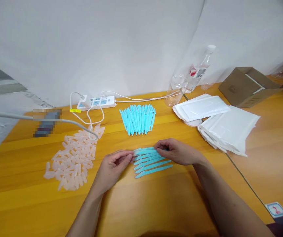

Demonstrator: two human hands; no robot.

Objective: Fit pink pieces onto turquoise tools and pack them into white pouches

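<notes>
Pinching blue stick (146,151) | left hand (116,164), right hand (174,152): narrow grips | table seam (242,175) rightward, apart

Seemingly a makeshift workroom: a yellow-brown wooden surface (141,204) by a white wall (131,42) holds bunched slim turquoise plastic sticks (138,120) and an open brown cardboard box (240,87).

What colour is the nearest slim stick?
The nearest slim stick is turquoise blue, best seen in the head view.
</notes>
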